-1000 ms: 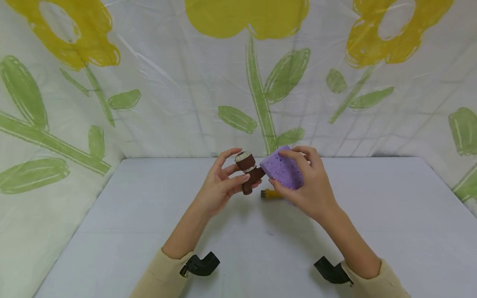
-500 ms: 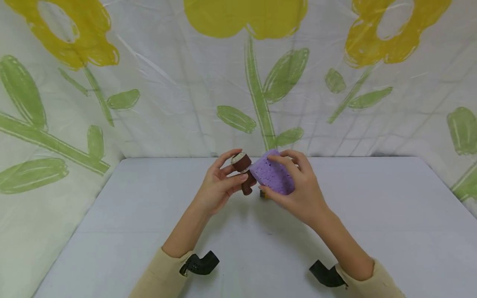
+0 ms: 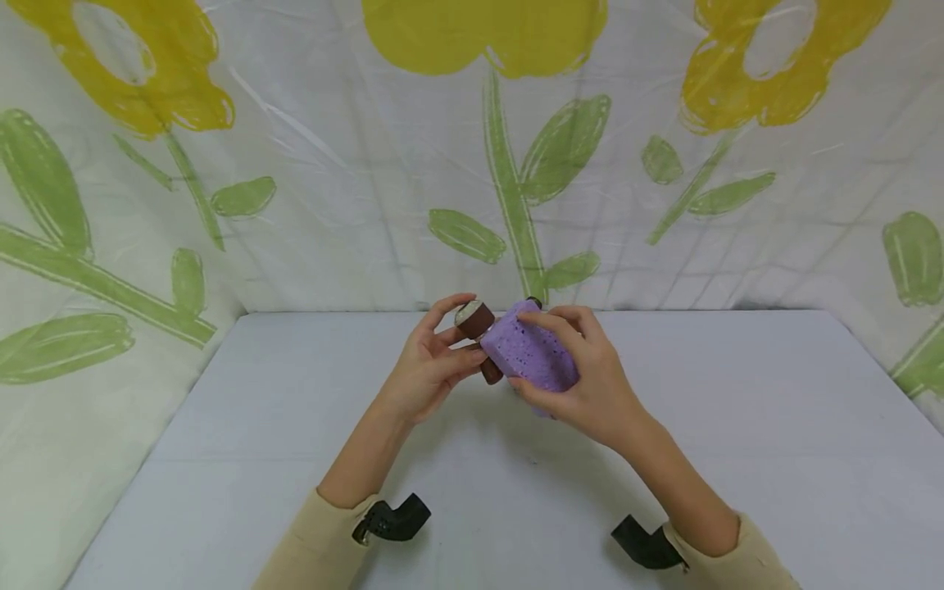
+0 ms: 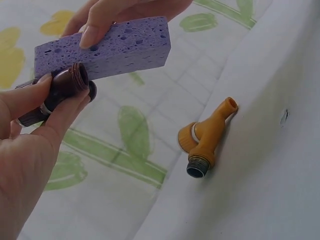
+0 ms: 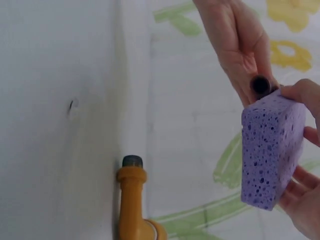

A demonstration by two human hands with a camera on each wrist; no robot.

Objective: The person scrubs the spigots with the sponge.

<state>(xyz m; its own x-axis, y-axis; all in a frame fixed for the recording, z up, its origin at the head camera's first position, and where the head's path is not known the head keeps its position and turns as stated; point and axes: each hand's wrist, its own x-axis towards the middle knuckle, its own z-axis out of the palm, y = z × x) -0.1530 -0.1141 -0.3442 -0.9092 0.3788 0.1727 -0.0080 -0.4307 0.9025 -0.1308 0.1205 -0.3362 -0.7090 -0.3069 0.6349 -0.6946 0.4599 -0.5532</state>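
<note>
My left hand [image 3: 416,377] grips a brown plastic tap [image 3: 474,319] between thumb and fingers, its round pale-topped knob tilted up to the left. A purple porous sponge [image 3: 529,348] is pinched by my right hand [image 3: 601,385], thumb below and fingers above. The sponge lies against the tap's right side and hides much of its body in the head view. In the left wrist view the tap's threaded end [image 4: 80,77] shows below the sponge. A similar orange tap [image 4: 212,132] lies on the table; the hand and sponge block it in the head view.
The white-covered table [image 3: 258,459] reaches back to a hanging sheet [image 3: 332,205] printed with yellow flowers and green leaves. A small dark mark [image 5: 73,105] shows on the table cover. Black wrist mounts [image 3: 398,518] stick out from both sleeves.
The sponge in my right hand has moved left and slightly down across the brown tap, covering more of it. The orange tap has become hidden behind it. My left hand has barely moved.
</note>
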